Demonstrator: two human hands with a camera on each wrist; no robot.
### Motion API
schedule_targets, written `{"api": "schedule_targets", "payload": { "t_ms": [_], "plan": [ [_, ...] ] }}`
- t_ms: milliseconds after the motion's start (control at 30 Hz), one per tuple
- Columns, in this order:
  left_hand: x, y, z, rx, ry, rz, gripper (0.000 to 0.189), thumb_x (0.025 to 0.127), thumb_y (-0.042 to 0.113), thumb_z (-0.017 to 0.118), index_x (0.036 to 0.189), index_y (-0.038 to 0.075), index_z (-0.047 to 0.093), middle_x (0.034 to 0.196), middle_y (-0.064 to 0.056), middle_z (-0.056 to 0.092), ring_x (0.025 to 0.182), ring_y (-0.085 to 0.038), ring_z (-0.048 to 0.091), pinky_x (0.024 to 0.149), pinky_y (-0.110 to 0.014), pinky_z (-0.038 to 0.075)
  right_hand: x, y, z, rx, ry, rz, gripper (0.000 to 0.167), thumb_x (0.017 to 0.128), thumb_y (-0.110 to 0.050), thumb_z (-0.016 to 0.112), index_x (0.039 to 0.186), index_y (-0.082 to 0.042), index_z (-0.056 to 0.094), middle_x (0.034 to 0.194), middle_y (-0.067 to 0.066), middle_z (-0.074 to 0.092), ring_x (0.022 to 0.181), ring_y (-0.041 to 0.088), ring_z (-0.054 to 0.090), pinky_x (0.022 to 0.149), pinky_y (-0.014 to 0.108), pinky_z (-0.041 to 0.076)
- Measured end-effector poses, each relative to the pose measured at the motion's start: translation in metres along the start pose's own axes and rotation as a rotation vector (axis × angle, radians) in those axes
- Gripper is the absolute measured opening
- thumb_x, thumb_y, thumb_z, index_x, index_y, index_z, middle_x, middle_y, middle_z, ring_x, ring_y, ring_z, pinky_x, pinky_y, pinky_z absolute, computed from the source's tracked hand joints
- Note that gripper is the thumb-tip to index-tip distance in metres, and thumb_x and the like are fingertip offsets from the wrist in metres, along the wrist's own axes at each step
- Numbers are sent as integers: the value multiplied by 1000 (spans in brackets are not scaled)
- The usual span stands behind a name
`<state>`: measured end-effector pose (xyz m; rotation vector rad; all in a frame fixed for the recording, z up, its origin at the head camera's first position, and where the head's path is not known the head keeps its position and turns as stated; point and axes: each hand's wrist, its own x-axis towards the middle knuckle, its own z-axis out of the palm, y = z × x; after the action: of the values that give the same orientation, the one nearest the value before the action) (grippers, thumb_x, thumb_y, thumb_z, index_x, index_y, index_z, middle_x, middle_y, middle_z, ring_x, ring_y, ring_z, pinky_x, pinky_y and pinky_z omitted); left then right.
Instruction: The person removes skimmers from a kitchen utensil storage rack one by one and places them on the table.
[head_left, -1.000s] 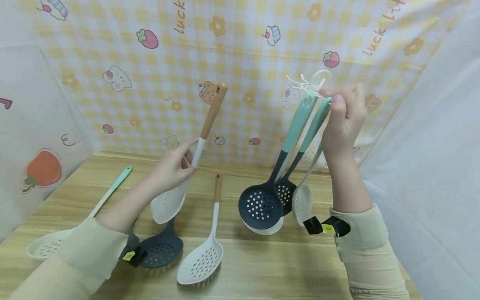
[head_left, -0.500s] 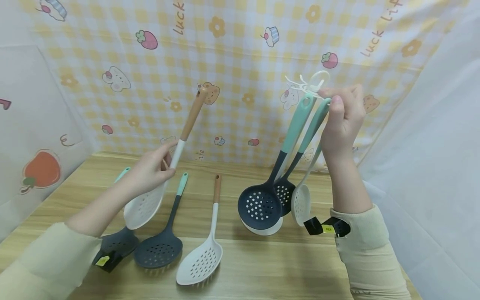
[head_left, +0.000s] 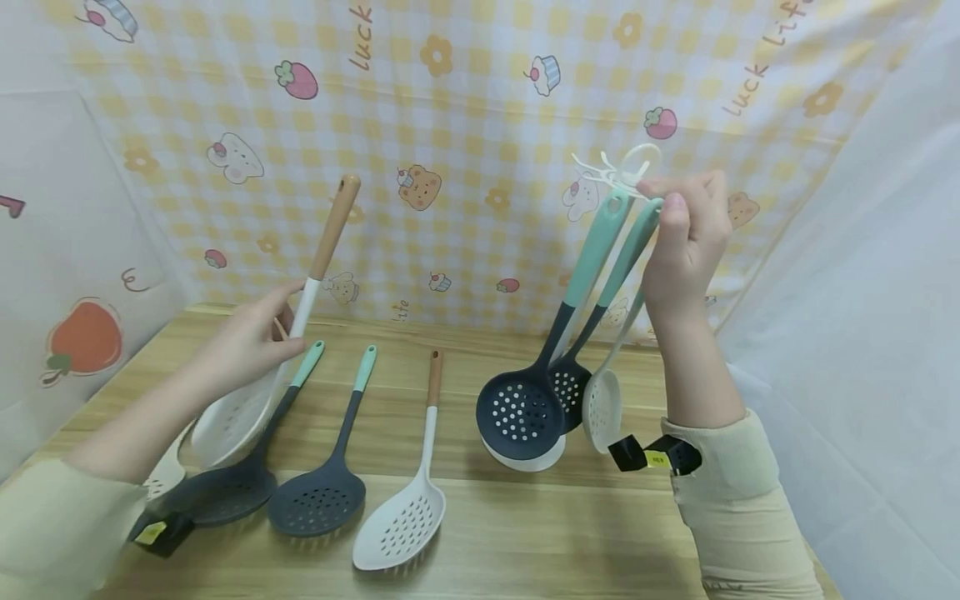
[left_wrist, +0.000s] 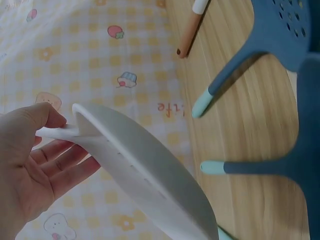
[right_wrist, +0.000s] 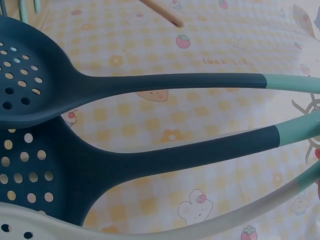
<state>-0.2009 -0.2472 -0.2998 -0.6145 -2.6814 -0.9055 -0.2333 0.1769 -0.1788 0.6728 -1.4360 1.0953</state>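
My left hand (head_left: 240, 346) grips a white slotted spoon (head_left: 330, 237) by its white neck, wooden handle end up, above the left of the table. In the left wrist view its bowl (left_wrist: 150, 175) tilts downward. My right hand (head_left: 688, 242) pinches a white hanger (head_left: 628, 177) with several thin hooks at its base, beside the handle tops. From it hang a dark skimmer (head_left: 592, 250) with a mint handle, a second dark skimmer (head_left: 633, 243) and a cream perforated ladle (head_left: 604, 408). A white bowl-shaped end (head_left: 536, 463) shows behind them, mostly hidden.
On the wooden table (head_left: 510, 533) lie another white slotted spoon (head_left: 431, 437) with a wooden handle, a dark skimmer (head_left: 347, 425), a further dark skimmer (head_left: 258, 467), and a cream strainer (head_left: 168, 475) partly behind my left arm. A checked cloth (head_left: 480, 117) hangs behind.
My left hand has carried the slotted spoon leftward, from above the table's middle to over the left-hand utensils. Mint handles of the lying skimmers have come into view. My right hand stays in place.
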Motion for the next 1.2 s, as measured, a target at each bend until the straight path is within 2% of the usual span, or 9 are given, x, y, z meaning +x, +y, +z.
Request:
{"api": "schedule_targets", "payload": {
  "t_ms": [200, 400, 467, 633, 833, 1033, 1200],
  "plan": [
    [-10, -9, -13, 67, -10, -12, 71, 81, -4, 66, 143, -6, 31, 73, -5, 56, 62, -18, 54, 51, -31, 45, 0, 0, 2, -3, -7, -5, 56, 84, -45, 45, 80, 6, 68, 79, -13, 46, 75, 6, 38, 69, 22, 27],
    [-23, -22, -27, 131, -43, -59, 72, 82, -1, 67, 144, -8, 30, 76, -5, 58, 64, -18, 54, 51, -30, 45, 0, 0, 2, -15, -10, -11, 56, 84, -45, 45, 80, 6, 68, 79, -13, 45, 75, 5, 38, 69, 21, 27],
    [-26, -28, -31, 141, -47, -75, 73, 82, 0, 68, 144, -8, 29, 80, -9, 60, 67, -22, 57, 53, -31, 47, 0, 0, 1, -17, -10, -12, 55, 84, -44, 44, 80, 6, 68, 79, -13, 45, 75, 5, 38, 69, 21, 27],
    [-32, -37, -39, 98, -60, -122, 75, 84, -1, 66, 146, -8, 24, 99, -27, 57, 77, -34, 62, 54, -33, 48, 0, 0, 0, -18, 1, -13, 54, 84, -43, 44, 80, 5, 69, 78, -13, 43, 74, 5, 36, 69, 21, 26],
    [-41, -46, -55, 146, -35, -152, 76, 84, 1, 66, 147, -6, 24, 102, -28, 56, 79, -38, 62, 52, -32, 47, 0, 0, 1, -9, 6, -16, 54, 84, -43, 45, 79, 6, 68, 78, -13, 46, 74, 6, 37, 69, 21, 26],
    [-48, -58, -60, 173, -6, -167, 78, 81, 0, 67, 146, -7, 25, 101, -27, 57, 77, -36, 63, 49, -30, 47, 0, 0, -1, -11, 1, -16, 55, 85, -44, 45, 80, 6, 68, 78, -13, 45, 75, 6, 37, 69, 21, 26],
    [-57, -68, -65, 224, 42, -150, 77, 78, -2, 69, 144, -7, 29, 97, -28, 59, 72, -36, 62, 46, -28, 45, -1, 1, -1, -9, -4, -16, 58, 85, -47, 46, 80, 6, 68, 79, -12, 46, 75, 6, 37, 70, 21, 26]
  ]
}}
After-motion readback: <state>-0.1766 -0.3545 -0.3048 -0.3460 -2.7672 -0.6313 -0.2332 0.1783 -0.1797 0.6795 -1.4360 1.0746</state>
